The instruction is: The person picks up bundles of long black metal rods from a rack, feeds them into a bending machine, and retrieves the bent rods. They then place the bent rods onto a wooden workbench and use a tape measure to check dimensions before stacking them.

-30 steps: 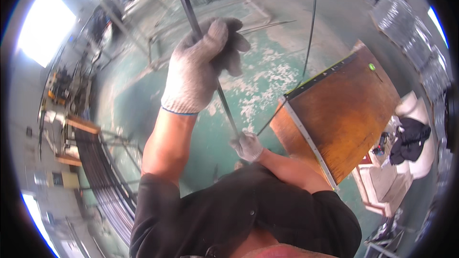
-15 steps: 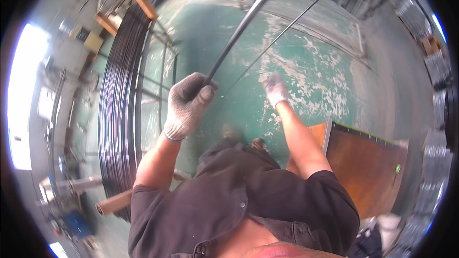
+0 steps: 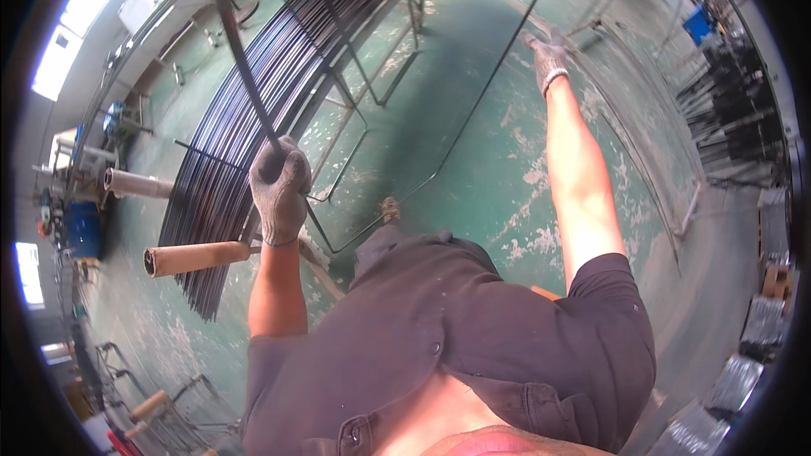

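My left hand (image 3: 281,190), in a grey knitted glove, is closed round a dark metal rod (image 3: 240,59) that rises from the fist to the upper edge. A thinner dark rod (image 3: 488,78) runs from low in front of me to the far upper edge; I cannot tell whether it joins the held one. My right hand (image 3: 547,57), also gloved, is stretched far forward with its fingers apart. It is near the thin rod, just right of it, and holds nothing that I can see.
A long bundle of dark rods (image 3: 270,67) lies on a rack at my left, with brown tube-covered arms (image 3: 198,257). On the right, a thin metal frame (image 3: 629,139) is on the green floor. Dark rods (image 3: 735,110) are stacked beyond, with silver-wrapped packages (image 3: 735,384) along the edge.
My view has turned left, bringing the rod rack nearer the middle. The held rod has swung to the left. My right arm has reached farther forward, its fingers spread.
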Motion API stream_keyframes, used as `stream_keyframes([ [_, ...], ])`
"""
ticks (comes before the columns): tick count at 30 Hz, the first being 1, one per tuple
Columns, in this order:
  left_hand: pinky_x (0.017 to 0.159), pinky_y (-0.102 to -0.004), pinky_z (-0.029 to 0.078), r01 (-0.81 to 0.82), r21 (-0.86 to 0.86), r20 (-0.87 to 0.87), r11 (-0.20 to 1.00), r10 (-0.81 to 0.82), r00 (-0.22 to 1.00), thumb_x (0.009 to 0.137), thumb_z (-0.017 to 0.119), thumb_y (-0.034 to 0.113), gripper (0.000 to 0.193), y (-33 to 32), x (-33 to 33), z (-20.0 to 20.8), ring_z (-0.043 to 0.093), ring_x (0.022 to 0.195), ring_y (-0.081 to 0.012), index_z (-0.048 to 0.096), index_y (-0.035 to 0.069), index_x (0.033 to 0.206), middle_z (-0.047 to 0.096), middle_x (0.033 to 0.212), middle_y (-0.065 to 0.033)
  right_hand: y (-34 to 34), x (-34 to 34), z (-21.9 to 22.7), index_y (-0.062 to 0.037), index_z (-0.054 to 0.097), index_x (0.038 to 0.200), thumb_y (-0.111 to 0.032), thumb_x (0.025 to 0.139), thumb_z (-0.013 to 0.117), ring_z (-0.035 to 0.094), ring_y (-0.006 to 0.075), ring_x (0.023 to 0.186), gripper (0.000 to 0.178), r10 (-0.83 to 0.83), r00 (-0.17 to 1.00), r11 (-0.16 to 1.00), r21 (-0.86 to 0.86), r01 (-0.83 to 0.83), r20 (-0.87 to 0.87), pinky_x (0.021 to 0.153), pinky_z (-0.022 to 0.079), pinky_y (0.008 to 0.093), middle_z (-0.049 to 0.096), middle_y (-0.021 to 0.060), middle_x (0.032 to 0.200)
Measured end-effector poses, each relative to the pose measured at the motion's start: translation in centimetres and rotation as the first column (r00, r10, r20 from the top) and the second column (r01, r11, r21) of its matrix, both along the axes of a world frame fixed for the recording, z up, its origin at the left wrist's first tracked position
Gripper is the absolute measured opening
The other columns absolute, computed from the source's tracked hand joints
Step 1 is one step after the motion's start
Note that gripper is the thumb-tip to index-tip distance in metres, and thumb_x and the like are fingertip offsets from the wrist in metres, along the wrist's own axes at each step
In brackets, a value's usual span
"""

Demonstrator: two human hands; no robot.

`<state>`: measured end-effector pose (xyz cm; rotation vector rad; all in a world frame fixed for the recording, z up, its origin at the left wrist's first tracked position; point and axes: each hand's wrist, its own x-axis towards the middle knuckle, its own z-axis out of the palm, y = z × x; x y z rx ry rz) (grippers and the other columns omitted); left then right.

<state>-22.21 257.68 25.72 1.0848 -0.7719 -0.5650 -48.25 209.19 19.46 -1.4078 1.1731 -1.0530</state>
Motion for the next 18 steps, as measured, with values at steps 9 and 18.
stream_keyframes([
  [9,0.053,-0.0232,0.038,-0.538,0.237,0.015,0.809,0.55,0.835,0.11,0.07,0.027,0.027,4.4,11.7,-10.3,0.049,0.058,-0.0061,0.064,0.006,0.094,0.057,0.073,0.0026,-2.7,26.1,-2.1,-0.0067,0.078,0.123,-0.038,0.11,0.061,0.076,0.0205,0.094,0.038,0.389,0.883,0.921,0.091,-0.379,-0.263,0.074,0.061,0.0395,0.081,0.0077,0.104],
  [18,0.068,-0.0304,0.053,-0.736,0.519,0.017,0.434,0.856,0.516,0.114,0.061,0.024,0.023,10.5,22.6,-19.5,0.063,0.073,-0.0128,0.068,0.005,0.105,0.067,0.083,-0.0035,5.5,43.1,-15.7,-0.0096,0.081,0.112,-0.036,0.104,0.069,0.075,0.0283,0.097,0.03,0.597,0.657,0.764,0.074,-0.641,-0.46,0.093,0.057,0.0381,0.082,0.0143,0.103],
])
